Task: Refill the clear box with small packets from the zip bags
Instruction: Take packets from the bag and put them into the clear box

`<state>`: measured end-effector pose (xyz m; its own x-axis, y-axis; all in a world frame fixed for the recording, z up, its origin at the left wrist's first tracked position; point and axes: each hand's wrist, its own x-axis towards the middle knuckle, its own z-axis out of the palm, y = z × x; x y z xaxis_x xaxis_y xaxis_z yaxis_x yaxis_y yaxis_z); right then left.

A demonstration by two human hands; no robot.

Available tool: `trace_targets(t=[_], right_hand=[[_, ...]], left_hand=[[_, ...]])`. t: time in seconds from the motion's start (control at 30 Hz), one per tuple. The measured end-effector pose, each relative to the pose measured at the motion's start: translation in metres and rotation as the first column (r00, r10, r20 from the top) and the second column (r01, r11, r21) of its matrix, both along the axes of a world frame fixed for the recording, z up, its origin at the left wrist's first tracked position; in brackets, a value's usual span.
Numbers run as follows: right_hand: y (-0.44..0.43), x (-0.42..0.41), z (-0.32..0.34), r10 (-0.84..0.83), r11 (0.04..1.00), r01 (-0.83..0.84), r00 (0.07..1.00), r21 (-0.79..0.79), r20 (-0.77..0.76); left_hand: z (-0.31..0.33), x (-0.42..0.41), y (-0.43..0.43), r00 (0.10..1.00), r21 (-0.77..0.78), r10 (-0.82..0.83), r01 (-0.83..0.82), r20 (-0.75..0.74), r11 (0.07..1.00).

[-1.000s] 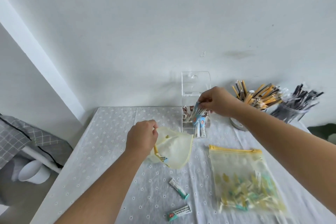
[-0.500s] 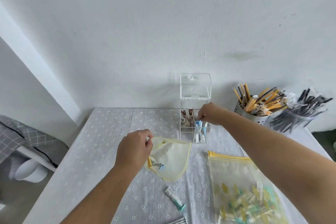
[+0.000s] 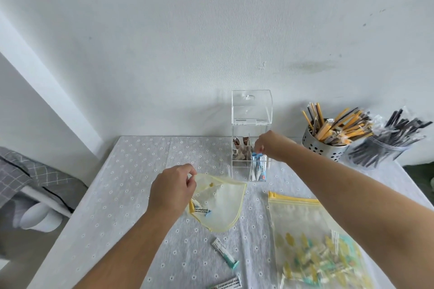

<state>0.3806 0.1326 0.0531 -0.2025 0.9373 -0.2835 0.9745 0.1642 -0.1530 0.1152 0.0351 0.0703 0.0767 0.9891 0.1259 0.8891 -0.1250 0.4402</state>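
**Hands at the clear box.** The left hand (image 3: 172, 189), fingers curled, pinches the yellow rim of a nearly empty zip bag (image 3: 223, 204), whose mouth gapes. A single packet (image 3: 200, 209) lies inside it, just below the left palm. The right hand (image 3: 270, 145) is beyond and to the right of the left hand, with its fingers bent downward over the clear box (image 3: 240, 170). Its fingertips are at the top ends of the blue-and-white packets (image 3: 258, 169), which stand upright in the front right compartment. Whether the fingers grip them cannot be told. The box stands by the wall with its lid raised. Brown packets (image 3: 240, 148) occupy the rear compartment, just left of the right hand. A full zip bag (image 3: 312, 241) lies flat beneath the right forearm. Two loose packets (image 3: 225, 252) lie on the dotted tablecloth (image 3: 131, 171) between the forearms. A perforated metal cup (image 3: 321, 148) holding sticks stands to the right of the right hand.
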Motion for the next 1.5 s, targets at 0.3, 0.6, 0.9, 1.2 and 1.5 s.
trace_targets(t=[0.3,0.6,0.9,1.2,1.5], right_hand=[[-0.053,-0.025,0.035,-0.052,0.969,0.177,0.830,0.175,-0.555],[-0.118,-0.109,-0.006,-0.036,0.999,0.010,0.780,-0.045,-0.625],[-0.080,-0.152,-0.095,-0.025,0.977,-0.015,0.983,-0.213,-0.184],[-0.073,-0.166,-0.105,-0.009,0.985,-0.009,0.995,-0.173,-0.102],[-0.071,-0.154,-0.092,-0.554,0.822,0.270,0.579,-0.501,-0.598]], left_hand=[[0.003,-0.002,-0.001,1.000,-0.015,0.020,-0.020,0.023,1.000],[-0.009,-0.005,-0.021,0.996,0.100,-0.020,0.011,0.086,0.995],[-0.017,-0.016,-0.028,0.986,0.119,-0.107,0.091,0.131,0.989],[-0.021,-0.021,-0.023,0.987,0.141,-0.120,0.105,0.108,0.984],[-0.017,-0.018,-0.022,0.989,0.119,-0.108,0.096,0.105,0.988]])
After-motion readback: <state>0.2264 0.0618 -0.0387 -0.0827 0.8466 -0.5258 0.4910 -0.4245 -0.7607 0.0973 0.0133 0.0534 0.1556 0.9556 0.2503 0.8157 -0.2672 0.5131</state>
